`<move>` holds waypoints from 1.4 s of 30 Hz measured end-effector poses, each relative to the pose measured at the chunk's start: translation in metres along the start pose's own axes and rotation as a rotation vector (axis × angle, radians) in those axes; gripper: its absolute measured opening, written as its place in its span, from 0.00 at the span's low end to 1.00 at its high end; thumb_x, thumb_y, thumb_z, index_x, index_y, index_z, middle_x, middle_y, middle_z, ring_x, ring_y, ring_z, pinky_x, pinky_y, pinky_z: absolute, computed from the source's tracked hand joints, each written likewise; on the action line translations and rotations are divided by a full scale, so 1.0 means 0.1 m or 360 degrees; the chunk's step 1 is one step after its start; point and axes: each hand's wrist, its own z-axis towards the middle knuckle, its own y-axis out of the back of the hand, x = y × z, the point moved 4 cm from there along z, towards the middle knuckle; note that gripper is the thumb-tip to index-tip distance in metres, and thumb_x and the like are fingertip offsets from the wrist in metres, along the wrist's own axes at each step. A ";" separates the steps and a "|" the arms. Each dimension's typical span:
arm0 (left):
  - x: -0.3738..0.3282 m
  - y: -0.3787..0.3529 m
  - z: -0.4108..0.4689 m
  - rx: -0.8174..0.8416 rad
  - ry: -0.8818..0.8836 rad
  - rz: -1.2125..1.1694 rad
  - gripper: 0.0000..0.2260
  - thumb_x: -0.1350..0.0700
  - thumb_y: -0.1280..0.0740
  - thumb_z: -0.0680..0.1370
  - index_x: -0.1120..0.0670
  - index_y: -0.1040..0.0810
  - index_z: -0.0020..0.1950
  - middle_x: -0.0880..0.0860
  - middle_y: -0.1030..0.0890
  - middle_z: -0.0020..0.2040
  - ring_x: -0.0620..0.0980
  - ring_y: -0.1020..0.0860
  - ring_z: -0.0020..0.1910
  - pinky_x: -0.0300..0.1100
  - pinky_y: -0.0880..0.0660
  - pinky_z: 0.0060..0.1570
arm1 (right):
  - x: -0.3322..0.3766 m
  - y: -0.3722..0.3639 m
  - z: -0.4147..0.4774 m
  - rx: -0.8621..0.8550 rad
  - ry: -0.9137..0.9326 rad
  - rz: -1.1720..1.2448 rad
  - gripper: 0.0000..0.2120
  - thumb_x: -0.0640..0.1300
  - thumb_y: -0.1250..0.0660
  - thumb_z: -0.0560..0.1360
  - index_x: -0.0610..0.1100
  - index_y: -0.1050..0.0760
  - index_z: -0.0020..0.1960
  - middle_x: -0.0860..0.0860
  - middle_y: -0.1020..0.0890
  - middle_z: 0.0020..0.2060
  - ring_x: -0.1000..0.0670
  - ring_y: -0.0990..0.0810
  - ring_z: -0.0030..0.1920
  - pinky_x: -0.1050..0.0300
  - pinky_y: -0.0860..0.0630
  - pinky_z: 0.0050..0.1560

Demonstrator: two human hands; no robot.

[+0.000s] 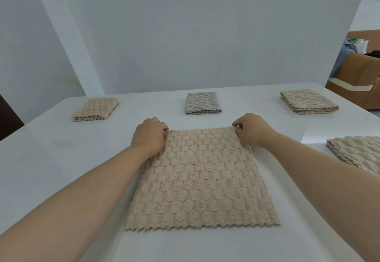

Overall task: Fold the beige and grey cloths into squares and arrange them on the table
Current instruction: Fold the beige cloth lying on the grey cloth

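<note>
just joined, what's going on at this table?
A person is folding cloths. The left hand and right hand pinch the far corners of a beige cloth lying flat on the white table. Three folded squares sit along the far edge: beige, grey, beige. A stack of beige cloths waits at the right.

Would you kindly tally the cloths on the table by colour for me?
Beige cloths: 4, namely far left, far right, right edge, and the flat one under the hands.
Grey cloths: 1, far middle.
Total: 5
</note>
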 end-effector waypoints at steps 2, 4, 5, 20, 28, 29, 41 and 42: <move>-0.01 0.05 -0.01 -0.0002 0.0018 -0.0063 0.11 0.56 0.37 0.81 0.49 0.16 0.56 0.51 0.22 0.53 0.54 0.25 0.55 0.48 0.27 0.54 | 0.03 0.04 -0.01 -0.0006 0.0021 0.0029 0.11 0.42 0.36 0.78 0.48 0.16 0.54 0.48 0.18 0.53 0.46 0.20 0.53 0.52 0.21 0.54; -0.02 0.13 -0.02 -0.0004 0.0048 -0.0161 0.10 0.57 0.36 0.79 0.49 0.16 0.54 0.50 0.23 0.52 0.53 0.24 0.55 0.48 0.26 0.55 | 0.07 0.10 -0.04 -0.0009 0.0029 0.0091 0.09 0.39 0.35 0.75 0.50 0.18 0.49 0.48 0.20 0.52 0.47 0.21 0.50 0.54 0.23 0.48; -0.02 0.18 -0.03 0.0009 0.0068 -0.0218 0.09 0.57 0.36 0.79 0.49 0.17 0.52 0.49 0.23 0.51 0.52 0.24 0.53 0.47 0.25 0.53 | 0.10 0.15 -0.07 -0.0006 0.0025 0.0130 0.08 0.39 0.35 0.74 0.49 0.20 0.46 0.49 0.21 0.51 0.48 0.22 0.48 0.55 0.25 0.45; -0.22 0.79 -0.20 0.0711 0.0463 -0.1328 0.07 0.61 0.37 0.81 0.62 0.26 0.57 0.62 0.21 0.36 0.58 0.22 0.33 0.47 0.20 0.33 | 0.47 0.62 -0.34 0.0546 -0.0351 0.1208 0.06 0.35 0.41 0.78 0.37 0.26 0.49 0.41 0.26 0.37 0.41 0.24 0.32 0.51 0.19 0.33; -0.40 0.75 -0.35 0.1065 -0.0012 -0.0682 0.24 0.43 0.17 0.64 0.58 0.24 0.43 0.51 0.24 0.36 0.49 0.26 0.35 0.41 0.29 0.35 | 0.68 0.52 -0.64 0.0995 0.0053 0.0300 0.37 0.74 0.34 0.69 0.48 0.24 0.66 0.57 0.24 0.54 0.56 0.22 0.50 0.53 0.17 0.47; -0.42 0.74 -0.37 0.1099 -0.0034 -0.0612 0.21 0.45 0.17 0.64 0.55 0.23 0.42 0.48 0.22 0.35 0.47 0.25 0.35 0.39 0.30 0.36 | 0.71 0.53 -0.67 0.0994 0.0108 0.0153 0.41 0.75 0.34 0.68 0.49 0.27 0.70 0.56 0.24 0.56 0.55 0.21 0.52 0.54 0.19 0.50; -0.52 0.68 -0.48 0.1235 -0.0004 -0.0323 0.06 0.57 0.27 0.76 0.50 0.17 0.52 0.53 0.14 0.53 0.56 0.17 0.54 0.52 0.21 0.57 | 0.82 0.49 -0.71 0.0948 0.0176 -0.0096 0.19 0.49 0.22 0.67 0.53 0.27 0.54 0.49 0.18 0.43 0.46 0.19 0.44 0.55 0.23 0.38; -0.52 0.69 -0.46 0.1237 -0.0002 -0.0329 0.07 0.58 0.28 0.77 0.50 0.17 0.54 0.55 0.15 0.55 0.57 0.17 0.55 0.54 0.21 0.58 | 0.82 0.51 -0.69 0.0938 0.0163 -0.0070 0.18 0.49 0.23 0.68 0.52 0.27 0.53 0.49 0.18 0.43 0.46 0.19 0.44 0.54 0.22 0.40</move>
